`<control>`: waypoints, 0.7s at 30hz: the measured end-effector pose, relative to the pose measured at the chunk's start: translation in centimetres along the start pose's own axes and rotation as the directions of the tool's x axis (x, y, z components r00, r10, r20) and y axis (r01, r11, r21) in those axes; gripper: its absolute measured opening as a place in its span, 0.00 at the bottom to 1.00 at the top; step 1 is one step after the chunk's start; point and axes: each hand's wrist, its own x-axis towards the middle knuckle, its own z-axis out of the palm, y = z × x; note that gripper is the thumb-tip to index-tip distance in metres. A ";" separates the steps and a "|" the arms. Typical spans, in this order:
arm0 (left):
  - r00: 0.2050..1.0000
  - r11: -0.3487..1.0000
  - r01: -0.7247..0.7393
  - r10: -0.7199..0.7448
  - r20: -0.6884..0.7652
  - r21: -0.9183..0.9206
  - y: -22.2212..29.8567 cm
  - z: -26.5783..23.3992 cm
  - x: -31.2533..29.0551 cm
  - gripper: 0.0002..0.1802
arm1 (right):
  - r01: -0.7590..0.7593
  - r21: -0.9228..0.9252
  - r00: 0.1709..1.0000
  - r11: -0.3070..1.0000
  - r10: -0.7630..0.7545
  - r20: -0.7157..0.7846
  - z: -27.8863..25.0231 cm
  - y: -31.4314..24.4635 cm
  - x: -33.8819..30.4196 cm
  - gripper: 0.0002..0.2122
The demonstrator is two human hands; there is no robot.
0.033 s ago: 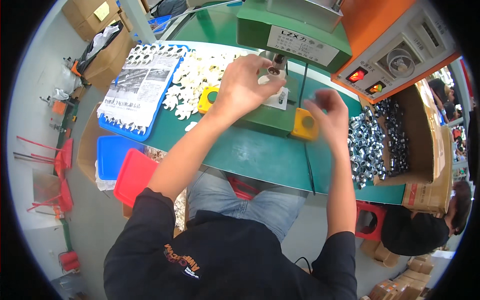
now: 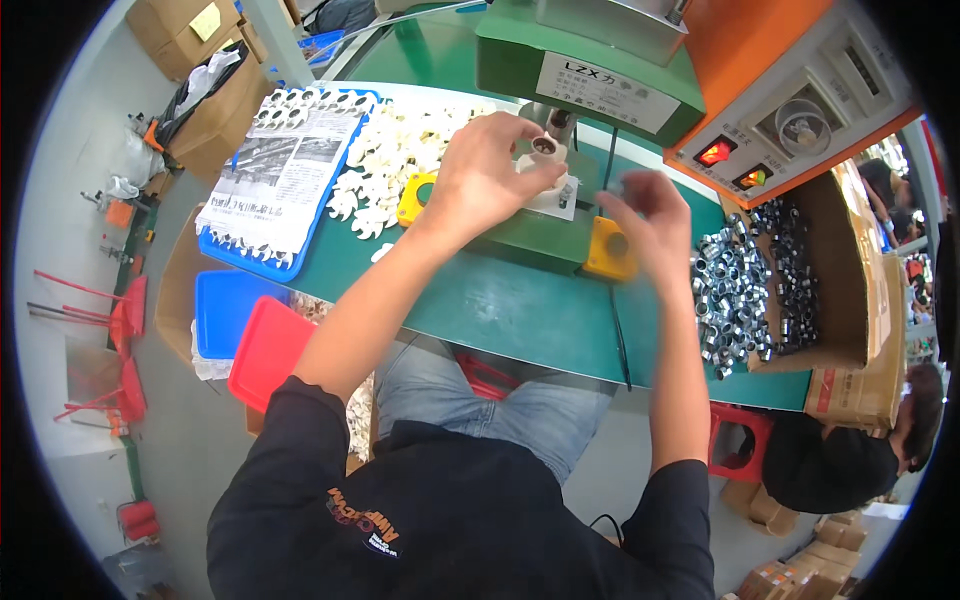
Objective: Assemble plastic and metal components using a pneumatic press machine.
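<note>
My left hand (image 2: 490, 175) is closed round a white plastic part (image 2: 543, 158) on the base of a green press (image 2: 600, 85). A dark round opening shows in the top of that part, just below and in front of the metal ram (image 2: 560, 122). My right hand (image 2: 652, 222) hovers over the right yellow button housing (image 2: 608, 250), thumb and fingers curled toward each other. A blurred greyish thing seems to be at its fingertips, too smeared to name. By my left wrist is another yellow button housing (image 2: 412, 200).
White curved plastic pieces (image 2: 395, 150) lie heaped left of the press. Beyond them is a blue tray (image 2: 290, 262) with newspaper and finished-looking pieces. Metal sleeves (image 2: 730, 290) are piled at right, beside an open carton (image 2: 840, 270). An orange control box (image 2: 800, 110) overhangs the right side.
My right hand has shifted slightly left, toward the press. My left hand stays at the white plastic part, which shows a little more clearly.
</note>
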 end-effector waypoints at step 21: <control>0.965 0.746 0.261 -0.204 -0.163 0.612 -22.8 -20.9 0.1 0.29 | 0.071 0.090 0.997 0.993 -0.067 -0.045 6.3 -3.5 2.5 0.12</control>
